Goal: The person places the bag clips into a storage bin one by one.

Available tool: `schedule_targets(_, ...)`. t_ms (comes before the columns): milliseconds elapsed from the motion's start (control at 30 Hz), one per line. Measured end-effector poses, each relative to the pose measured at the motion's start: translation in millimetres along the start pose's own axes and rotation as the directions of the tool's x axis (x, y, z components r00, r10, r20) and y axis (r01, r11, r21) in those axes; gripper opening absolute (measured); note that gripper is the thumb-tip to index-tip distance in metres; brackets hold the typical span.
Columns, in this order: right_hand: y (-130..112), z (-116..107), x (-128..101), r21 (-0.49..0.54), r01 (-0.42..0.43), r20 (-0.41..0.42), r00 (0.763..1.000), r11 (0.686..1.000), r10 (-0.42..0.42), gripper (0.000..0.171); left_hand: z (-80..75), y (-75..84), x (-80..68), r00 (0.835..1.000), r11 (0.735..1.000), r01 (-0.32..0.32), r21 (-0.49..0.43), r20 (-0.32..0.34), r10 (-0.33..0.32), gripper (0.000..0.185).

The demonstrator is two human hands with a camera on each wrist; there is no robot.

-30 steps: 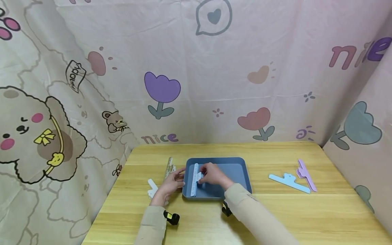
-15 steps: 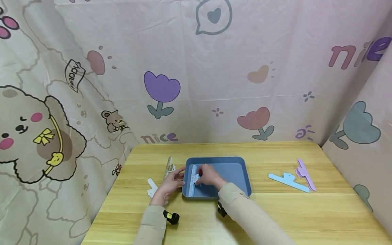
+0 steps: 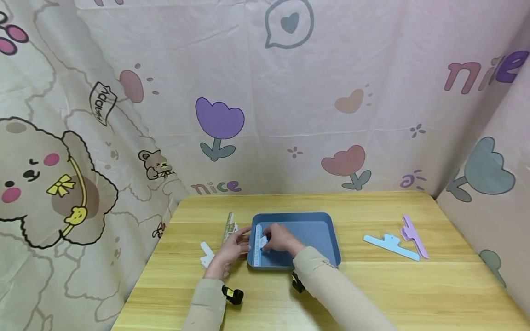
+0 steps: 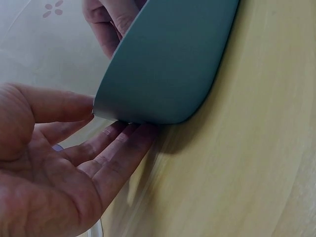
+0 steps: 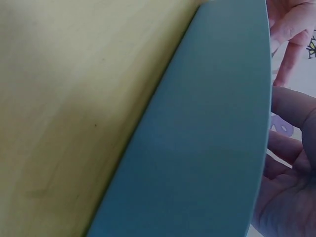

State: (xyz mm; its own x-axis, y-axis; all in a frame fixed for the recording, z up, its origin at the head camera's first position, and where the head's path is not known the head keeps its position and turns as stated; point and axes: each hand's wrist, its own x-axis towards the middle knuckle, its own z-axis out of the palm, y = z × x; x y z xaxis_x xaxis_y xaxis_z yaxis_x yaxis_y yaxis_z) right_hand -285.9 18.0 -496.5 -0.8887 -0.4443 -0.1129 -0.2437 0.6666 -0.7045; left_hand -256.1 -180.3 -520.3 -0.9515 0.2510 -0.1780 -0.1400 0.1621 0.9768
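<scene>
A grey-blue tray [image 3: 310, 239] sits on the wooden table. Inside it, along the left wall, is a pale blue long-bar bag clip [image 3: 257, 246]. My right hand [image 3: 281, 238] reaches over the tray and pinches this clip by its grip part. The right wrist view shows the right hand [image 5: 291, 192] partly hidden behind the tray's wall [image 5: 197, 128]. My left hand [image 3: 230, 252] touches the tray's left side from outside. In the left wrist view, the left hand [image 4: 69, 173] has its thumb at the rim and its extended fingers against the outer wall.
Left of the tray lie a clear bag clip [image 3: 228, 226] and a white bag clip [image 3: 205, 253], both partly covered by the left hand. To the right lie a light blue bag clip [image 3: 391, 247] and a purple one [image 3: 415, 236]. A patterned curtain [image 3: 265, 161] hangs behind the table.
The right hand has moved the pale blue clip leftward in the tray, closer to the left wall. The left hand and the tray have stayed in place.
</scene>
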Motion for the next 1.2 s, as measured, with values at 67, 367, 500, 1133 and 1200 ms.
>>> schedule_targets(67, 1.1, -1.4, -0.6, 0.005, 0.005, 0.011, 1.0, 1.0, -0.005, 0.052, 0.4, -0.2, -0.3, 1.0, 1.0, -0.003, 0.0, -0.003, 0.003, 0.067)
schedule_targets(367, 8.6, -21.0, -14.1, 0.077, 0.114, 0.106, 0.987, 0.991, -0.121, 0.053, 0.4, -0.3, 1.1, 1.0, 0.999, -0.008, -0.039, 0.007, 0.008, 0.067)
schedule_targets(500, 9.8, -37.4, -29.0, 0.122, 0.159, 0.182, 0.967, 0.98, -0.179, 0.058, 0.8, -1.6, 2.0, 1.0, 0.999, -0.01, -0.031, -0.006, 0.01, 0.068)
schedule_targets(1133, 65.5, -109.7, -106.5, 0.317, 0.22, -0.029, 0.974, 0.923, -0.223, 0.055, 2.1, -4.3, 0.7, 1.0, 0.999, 0.0, -0.048, -0.03, -0.002, 0.067)
schedule_targets(1200, 77.5, -117.3, -114.6, 0.352, 0.188, -0.055, 0.982, 0.917, -0.181, 0.057, 1.3, -5.1, 1.3, 1.0, 0.999, 0.004, -0.045, -0.027, -0.005, 0.067)
